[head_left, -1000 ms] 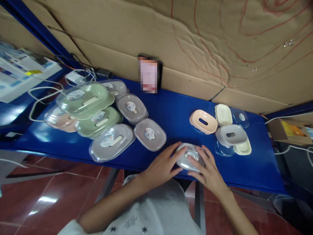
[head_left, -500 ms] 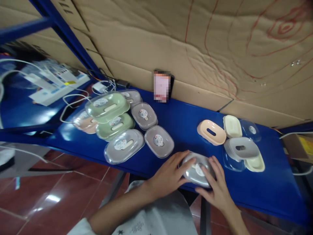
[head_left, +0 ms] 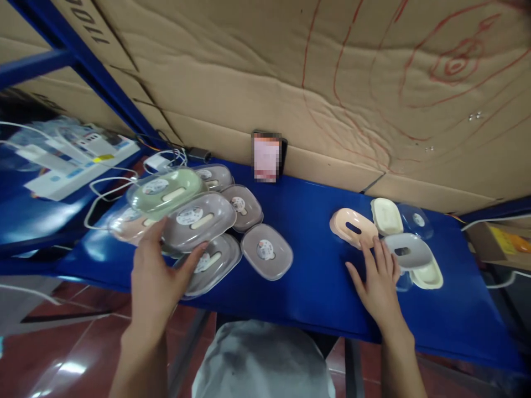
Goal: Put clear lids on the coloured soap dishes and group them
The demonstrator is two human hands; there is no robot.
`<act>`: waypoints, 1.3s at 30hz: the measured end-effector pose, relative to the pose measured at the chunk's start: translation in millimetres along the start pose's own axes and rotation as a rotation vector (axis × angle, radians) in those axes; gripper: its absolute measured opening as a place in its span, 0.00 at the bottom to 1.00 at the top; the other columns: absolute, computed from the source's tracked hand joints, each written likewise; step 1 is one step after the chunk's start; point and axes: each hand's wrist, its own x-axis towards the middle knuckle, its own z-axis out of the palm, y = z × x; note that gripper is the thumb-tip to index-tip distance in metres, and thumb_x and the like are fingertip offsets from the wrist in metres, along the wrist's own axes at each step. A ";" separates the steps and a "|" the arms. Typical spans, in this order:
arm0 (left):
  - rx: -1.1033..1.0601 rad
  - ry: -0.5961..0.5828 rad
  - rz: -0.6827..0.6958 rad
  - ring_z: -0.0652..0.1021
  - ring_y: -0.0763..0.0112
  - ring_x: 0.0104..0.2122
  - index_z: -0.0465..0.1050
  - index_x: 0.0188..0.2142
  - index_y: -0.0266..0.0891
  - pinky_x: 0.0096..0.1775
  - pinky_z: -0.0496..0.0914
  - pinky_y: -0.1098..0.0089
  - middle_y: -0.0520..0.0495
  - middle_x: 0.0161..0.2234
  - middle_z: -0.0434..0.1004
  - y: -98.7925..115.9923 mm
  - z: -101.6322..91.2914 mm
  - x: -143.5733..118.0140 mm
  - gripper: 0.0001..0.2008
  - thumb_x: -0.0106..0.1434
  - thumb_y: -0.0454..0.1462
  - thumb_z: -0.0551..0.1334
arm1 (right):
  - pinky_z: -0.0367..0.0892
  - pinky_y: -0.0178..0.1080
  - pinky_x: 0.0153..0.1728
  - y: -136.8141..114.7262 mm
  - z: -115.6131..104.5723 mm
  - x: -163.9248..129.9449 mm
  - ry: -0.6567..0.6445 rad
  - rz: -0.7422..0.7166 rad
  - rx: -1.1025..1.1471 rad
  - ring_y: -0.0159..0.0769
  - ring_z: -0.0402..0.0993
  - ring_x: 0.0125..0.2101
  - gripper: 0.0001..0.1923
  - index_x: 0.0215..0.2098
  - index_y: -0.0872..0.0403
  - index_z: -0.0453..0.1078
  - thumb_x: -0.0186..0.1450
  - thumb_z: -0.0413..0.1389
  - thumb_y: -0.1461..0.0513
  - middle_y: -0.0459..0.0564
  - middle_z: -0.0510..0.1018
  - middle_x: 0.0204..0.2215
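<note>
My left hand (head_left: 155, 276) is holding a smooth grey plastic soap box with a shiny clear lid (head_left: 199, 220). The glossy blue table top (head_left: 307, 221) is shining under it. The brown cardboard wall (head_left: 257, 72) is looking dull and wrinkly.

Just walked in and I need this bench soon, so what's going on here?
A person at a blue table is handling plastic soap boxes. The left hand grips a grey lidded soap box over a pile of similar closed boxes. The right hand lies flat on the table, fingertips near loose parts: a peach tray, a grey tray, cream pieces and clear lids.
</note>
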 end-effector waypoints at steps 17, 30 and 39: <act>-0.500 -0.432 0.597 0.80 0.58 0.59 0.69 0.64 0.48 0.52 0.84 0.54 0.42 0.61 0.78 133.5 18.7 -80.4 0.25 0.71 0.28 0.58 | 0.49 0.64 0.72 27.5 -19.0 -22.6 -0.024 -0.006 -0.051 0.51 0.73 0.63 0.23 0.70 0.45 0.68 0.78 0.54 0.60 0.52 0.81 0.61; -0.188 -0.681 0.823 0.68 0.42 0.71 0.66 0.69 0.35 0.58 0.75 0.43 0.30 0.75 0.58 193.8 91.6 -91.4 0.29 0.70 0.24 0.55 | 0.59 0.66 0.67 37.0 -22.8 -29.8 0.018 0.220 -0.091 0.60 0.58 0.73 0.29 0.74 0.48 0.61 0.78 0.54 0.51 0.62 0.61 0.75; -0.347 -0.662 0.887 0.73 0.53 0.67 0.77 0.53 0.41 0.67 0.68 0.45 0.39 0.64 0.75 187.5 72.5 -84.6 0.24 0.65 0.19 0.54 | 0.67 0.56 0.63 89.0 -32.6 11.6 0.044 0.172 0.009 0.51 0.74 0.63 0.22 0.67 0.51 0.70 0.80 0.47 0.54 0.58 0.80 0.61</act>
